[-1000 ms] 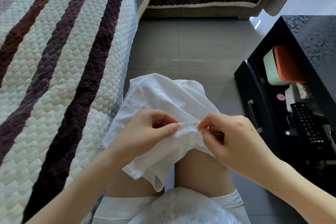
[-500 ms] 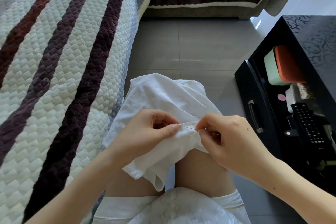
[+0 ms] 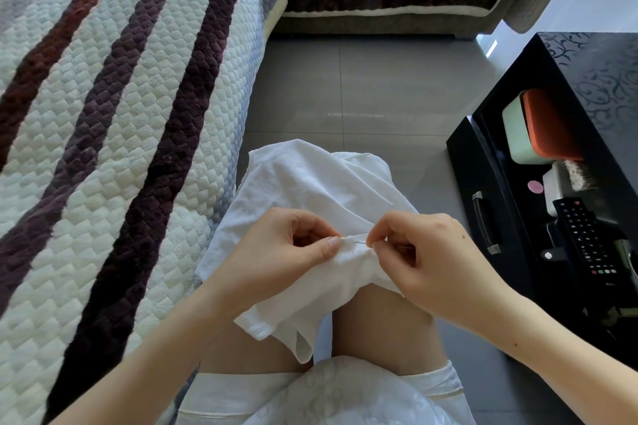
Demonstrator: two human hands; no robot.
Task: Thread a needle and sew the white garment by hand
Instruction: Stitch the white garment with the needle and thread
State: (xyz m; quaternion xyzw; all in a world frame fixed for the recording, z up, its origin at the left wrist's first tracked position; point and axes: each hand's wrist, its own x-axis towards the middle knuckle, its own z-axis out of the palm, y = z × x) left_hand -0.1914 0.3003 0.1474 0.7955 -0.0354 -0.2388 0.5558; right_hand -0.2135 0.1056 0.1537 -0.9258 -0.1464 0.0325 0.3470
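While near white garment [image 3: 310, 183], drawer [image 3: 466, 176] with remote [image 3: 583, 238]

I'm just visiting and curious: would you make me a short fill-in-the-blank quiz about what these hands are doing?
1. The right hand pinches a thin ____ at the fabric fold.
2. The left hand grips a fold of the ____ garment.
3. The remote control lies on the person's ____ side.
Missing words: needle; white; right.
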